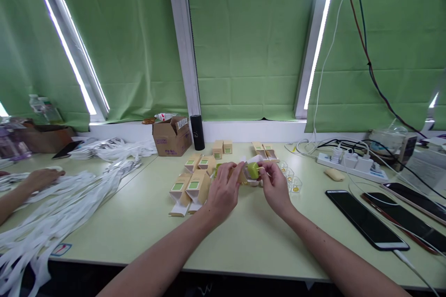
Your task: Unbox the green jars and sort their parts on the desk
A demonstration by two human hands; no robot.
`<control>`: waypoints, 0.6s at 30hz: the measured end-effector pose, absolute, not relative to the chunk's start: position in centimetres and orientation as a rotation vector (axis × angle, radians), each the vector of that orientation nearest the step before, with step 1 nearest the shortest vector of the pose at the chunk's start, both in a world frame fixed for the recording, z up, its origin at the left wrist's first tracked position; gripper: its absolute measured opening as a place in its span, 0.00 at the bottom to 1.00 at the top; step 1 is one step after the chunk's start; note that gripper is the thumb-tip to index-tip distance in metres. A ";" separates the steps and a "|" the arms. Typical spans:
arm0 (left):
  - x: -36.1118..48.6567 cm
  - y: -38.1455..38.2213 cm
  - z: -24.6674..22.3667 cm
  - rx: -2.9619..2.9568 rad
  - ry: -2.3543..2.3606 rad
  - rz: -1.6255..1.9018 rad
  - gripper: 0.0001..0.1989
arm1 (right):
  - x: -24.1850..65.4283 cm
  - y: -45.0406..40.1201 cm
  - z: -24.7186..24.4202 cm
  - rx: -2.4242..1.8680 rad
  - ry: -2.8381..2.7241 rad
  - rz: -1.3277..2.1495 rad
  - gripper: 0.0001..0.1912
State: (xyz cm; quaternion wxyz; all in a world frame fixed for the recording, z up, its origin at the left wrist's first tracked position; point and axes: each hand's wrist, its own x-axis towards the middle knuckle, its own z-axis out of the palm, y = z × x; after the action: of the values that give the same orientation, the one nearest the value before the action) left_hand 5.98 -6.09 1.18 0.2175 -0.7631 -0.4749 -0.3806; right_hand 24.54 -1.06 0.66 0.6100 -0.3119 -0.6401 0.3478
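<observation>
My left hand (225,189) is closed around a small tan cardboard box (243,175), mostly covered by the fingers. At the mouth of that box is a small green candle (253,170) with a white wick-like string. My right hand (276,186) pinches the candle at its string end. Left of my hands lie several tan boxes with green labels, among them an open box (197,186) with its flap toward me. Several small clear cups (294,185) with yellow bits inside sit just beyond my right hand, partly hidden by it.
White ribbons (80,194) cover the left side, where another person's hand (43,178) rests. A brown carton (172,136) and a black cylinder (197,133) stand at the back. Phones (365,218), cables and a power strip (351,166) occupy the right.
</observation>
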 end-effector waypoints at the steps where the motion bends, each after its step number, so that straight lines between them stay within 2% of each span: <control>1: 5.9 -6.0 1.2 -2.108 -1.326 -1.061 0.34 | 24.5 -0.9 0.6 -0.709 -1.445 0.852 0.17; 10: 5.6 -5.6 0.9 -2.066 -1.374 -1.128 0.36 | 24.6 -0.5 1.0 -0.572 -1.234 1.113 0.19; 18: 5.5 -5.6 1.2 -2.034 -1.333 -1.086 0.35 | 25.4 -1.7 2.3 -0.437 -1.441 1.385 0.18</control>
State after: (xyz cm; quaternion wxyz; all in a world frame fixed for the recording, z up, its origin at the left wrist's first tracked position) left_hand 5.48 -5.62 1.21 0.2369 -0.7421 -0.4861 -0.3960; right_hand 25.44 -1.72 2.32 0.5211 -0.1822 -0.6013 0.5778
